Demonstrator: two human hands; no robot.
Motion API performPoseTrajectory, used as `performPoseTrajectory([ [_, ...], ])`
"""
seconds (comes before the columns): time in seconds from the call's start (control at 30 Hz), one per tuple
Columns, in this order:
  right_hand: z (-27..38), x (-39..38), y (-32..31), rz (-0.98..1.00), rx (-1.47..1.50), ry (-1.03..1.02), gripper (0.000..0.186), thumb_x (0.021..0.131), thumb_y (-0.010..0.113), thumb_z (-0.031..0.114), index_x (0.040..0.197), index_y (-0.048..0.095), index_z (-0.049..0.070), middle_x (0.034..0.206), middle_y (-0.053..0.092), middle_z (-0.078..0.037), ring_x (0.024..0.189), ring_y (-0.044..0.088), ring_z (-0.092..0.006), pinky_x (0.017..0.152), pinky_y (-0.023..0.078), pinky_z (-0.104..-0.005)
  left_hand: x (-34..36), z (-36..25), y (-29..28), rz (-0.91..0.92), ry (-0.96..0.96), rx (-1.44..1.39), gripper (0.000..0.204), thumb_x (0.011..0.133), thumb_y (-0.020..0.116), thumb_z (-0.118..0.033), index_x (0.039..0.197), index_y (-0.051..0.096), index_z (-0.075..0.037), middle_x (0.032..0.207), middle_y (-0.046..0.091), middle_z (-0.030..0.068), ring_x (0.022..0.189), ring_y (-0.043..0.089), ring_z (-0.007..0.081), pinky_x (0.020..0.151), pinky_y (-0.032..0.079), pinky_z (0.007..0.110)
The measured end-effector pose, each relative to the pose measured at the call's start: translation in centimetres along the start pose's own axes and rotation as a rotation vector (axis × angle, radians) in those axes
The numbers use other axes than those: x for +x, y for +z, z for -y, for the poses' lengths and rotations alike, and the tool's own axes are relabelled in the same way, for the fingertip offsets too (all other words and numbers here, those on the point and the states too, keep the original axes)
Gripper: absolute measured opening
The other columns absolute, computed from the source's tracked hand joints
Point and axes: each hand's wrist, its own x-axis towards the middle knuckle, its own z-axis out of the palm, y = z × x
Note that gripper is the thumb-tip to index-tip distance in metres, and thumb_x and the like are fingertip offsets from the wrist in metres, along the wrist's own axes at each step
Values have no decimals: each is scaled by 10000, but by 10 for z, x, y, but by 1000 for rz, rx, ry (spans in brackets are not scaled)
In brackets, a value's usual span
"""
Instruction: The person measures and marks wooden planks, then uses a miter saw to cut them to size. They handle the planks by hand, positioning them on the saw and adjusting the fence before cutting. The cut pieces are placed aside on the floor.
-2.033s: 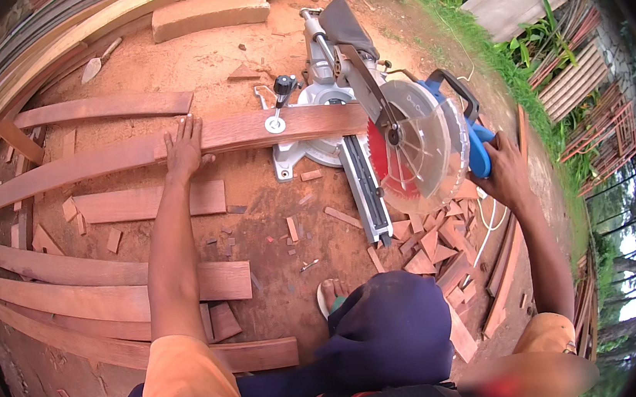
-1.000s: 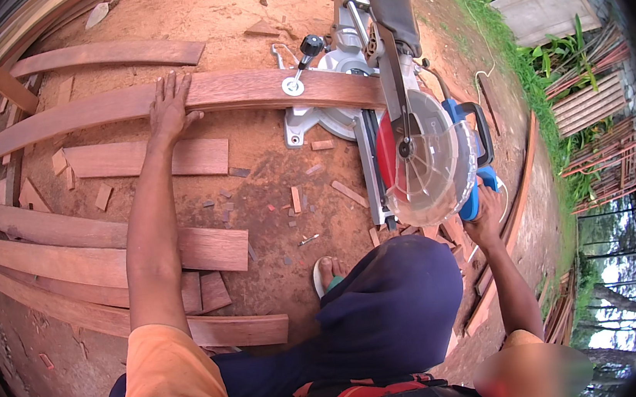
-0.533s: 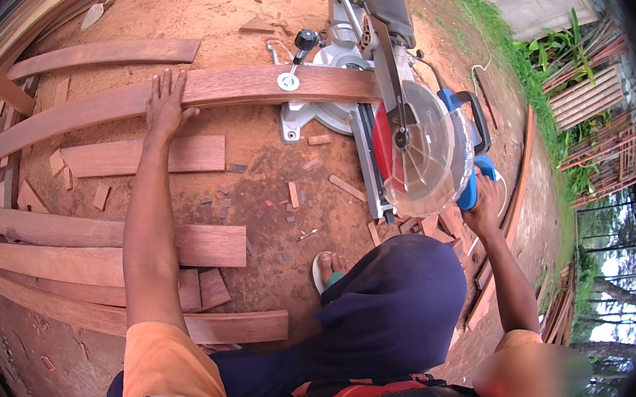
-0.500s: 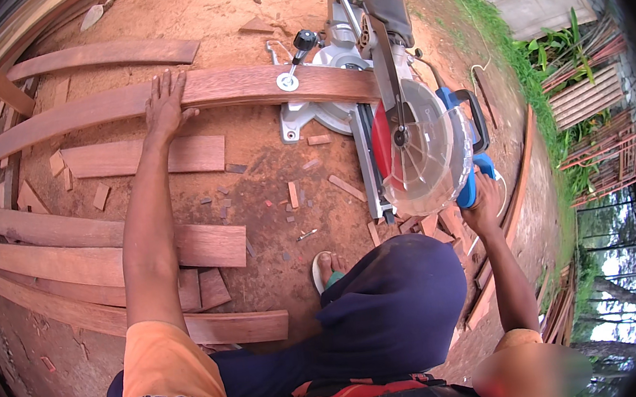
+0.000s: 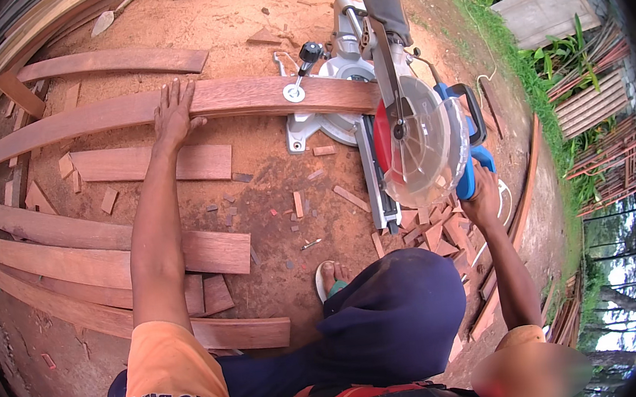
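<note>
A long reddish-brown wooden plank (image 5: pixel 245 96) lies across the base of a mitre saw (image 5: pixel 337 72), its right end by the red blade area. My left hand (image 5: pixel 175 114) rests flat on the plank with its fingers stretched out. My right hand (image 5: pixel 482 195) is wrapped round the saw's blue handle (image 5: pixel 478 170). Between handle and plank sits the clear round blade guard (image 5: pixel 425 144), which partly covers the blade. A clamp with a black knob (image 5: pixel 310 52) stands over the plank, its round silver foot (image 5: pixel 294 92) on the wood.
Several curved planks (image 5: pixel 219 251) lie at the left, with a shorter board (image 5: pixel 206 162) below the held plank. Wood offcuts (image 5: pixel 446 235) are scattered on the ground near my knee. A trowel (image 5: pixel 104 22) lies at the far left. Grass (image 5: pixel 501 63) borders the right side.
The saw head, with my right hand on its handle, has shifted slightly away from me relative to the base. My left hand stays on the plank. The whole view has tilted a little.
</note>
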Motion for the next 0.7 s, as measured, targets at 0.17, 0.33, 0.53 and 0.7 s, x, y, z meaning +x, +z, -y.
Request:
performPoseTrajectory([
  [0.17,-5,7,5,-21,-14,1,525,646,806,51,1147,650,66,1066,658,-131,1003,594,-352,916,419,-460,0,0,0,-5,12,-11,1014,795,853,-385,1634,288,-319,1733,168,75,1587,138,372,1208,284,631],
  [0.33,-8,12,10,-53,-40,-12,499,637,820,72,1106,648,71,1005,640,-122,987,593,-352,902,425,-458,0,3,4,-29,31,-12,1016,795,852,-387,1636,286,-318,1733,167,75,1588,135,371,1211,278,631],
  [0.53,-8,18,11,62,21,86,607,731,738,55,1324,610,48,1209,645,-182,1150,578,-433,1061,407,-515,-1,0,0,-9,18,-9,1016,796,849,-385,1637,283,-318,1734,163,78,1590,126,366,1217,270,627],
  [0.7,-6,26,9,109,16,112,592,736,746,66,1313,618,53,1199,650,-176,1141,585,-424,1065,411,-504,-1,4,2,-26,28,-11,1010,799,847,-385,1636,287,-309,1733,162,79,1589,128,365,1220,264,625],
])
